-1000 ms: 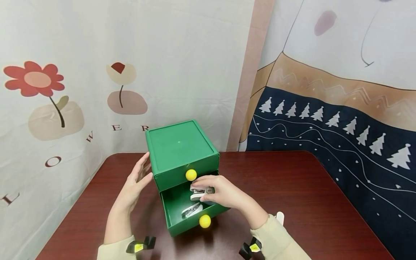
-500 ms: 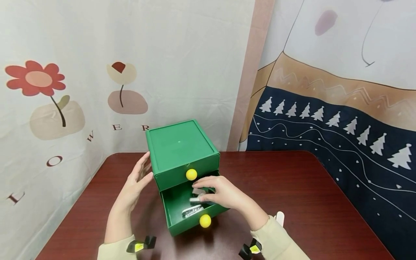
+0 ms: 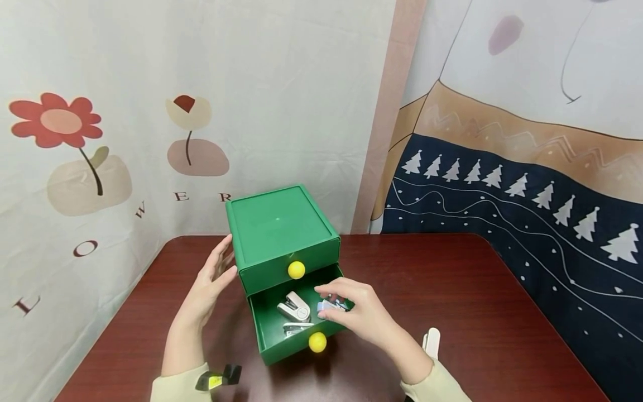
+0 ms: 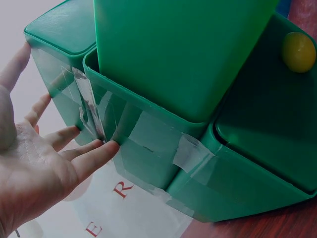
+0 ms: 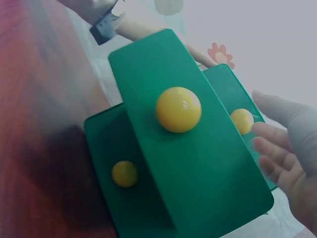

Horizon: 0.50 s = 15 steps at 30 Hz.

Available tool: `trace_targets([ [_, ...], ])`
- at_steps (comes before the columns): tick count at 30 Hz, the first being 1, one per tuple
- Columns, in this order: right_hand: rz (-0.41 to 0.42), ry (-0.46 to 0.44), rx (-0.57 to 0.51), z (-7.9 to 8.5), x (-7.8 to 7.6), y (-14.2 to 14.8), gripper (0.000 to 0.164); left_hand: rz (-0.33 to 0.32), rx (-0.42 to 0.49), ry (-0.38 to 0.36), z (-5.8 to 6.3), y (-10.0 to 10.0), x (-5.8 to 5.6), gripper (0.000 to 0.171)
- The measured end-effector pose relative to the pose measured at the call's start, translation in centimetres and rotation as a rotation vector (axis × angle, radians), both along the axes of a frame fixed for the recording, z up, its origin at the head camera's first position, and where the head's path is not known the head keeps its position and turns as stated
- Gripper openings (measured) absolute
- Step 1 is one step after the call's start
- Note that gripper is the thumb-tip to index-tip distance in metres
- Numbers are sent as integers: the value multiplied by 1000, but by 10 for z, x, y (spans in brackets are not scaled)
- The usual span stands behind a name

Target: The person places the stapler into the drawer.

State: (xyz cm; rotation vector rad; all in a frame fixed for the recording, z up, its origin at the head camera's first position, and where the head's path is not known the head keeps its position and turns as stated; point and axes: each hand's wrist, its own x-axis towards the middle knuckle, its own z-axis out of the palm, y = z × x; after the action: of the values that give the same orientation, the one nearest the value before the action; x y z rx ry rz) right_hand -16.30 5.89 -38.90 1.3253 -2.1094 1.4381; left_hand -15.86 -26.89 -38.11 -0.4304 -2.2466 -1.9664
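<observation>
A green drawer box [image 3: 278, 226] stands with its middle drawer [image 3: 266, 312] pulled out. Inside that drawer lie a pinkish-white stapler [image 3: 295, 308] and, close to the front wall, a second small stapler [image 3: 297, 328], partly covered. My right hand [image 3: 364, 312] reaches over the drawer's right side, thumb and fingers apart around a light-blue and metal item [image 3: 331, 305], whose kind is partly hidden; a gap shows above it. Spread fingers of my left hand [image 4: 47, 163] touch the box's taped left side; the head view shows this left hand [image 3: 203, 290] too.
A white object [image 3: 432, 341] lies on the red-brown table [image 3: 452, 279] beside my right forearm. Yellow round knobs [image 5: 178, 110] stick out from the drawer fronts. Printed cloths [image 3: 291, 100] hang behind the table.
My right hand has let go of the pinkish-white stapler, which now rests in the drawer, and has moved right to the light-blue item. The left hand stays in place.
</observation>
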Motion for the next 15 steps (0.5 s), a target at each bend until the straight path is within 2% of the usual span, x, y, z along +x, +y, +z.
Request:
trace_targets([
  [3,8,89,-69,-6,5,2,43,2,1,-2,0,0,0,63],
  [6,37,132,-115,-12,10,4,45,-1,11,-4,-1,0,-1,64],
  [10,69,147,-129,-23,17,8,39,-8,23,-5,-2,-1,-2,64],
  [15,84,148,-81,-39,22,12,37,-7,18,-7,-3,-2,-2,64],
])
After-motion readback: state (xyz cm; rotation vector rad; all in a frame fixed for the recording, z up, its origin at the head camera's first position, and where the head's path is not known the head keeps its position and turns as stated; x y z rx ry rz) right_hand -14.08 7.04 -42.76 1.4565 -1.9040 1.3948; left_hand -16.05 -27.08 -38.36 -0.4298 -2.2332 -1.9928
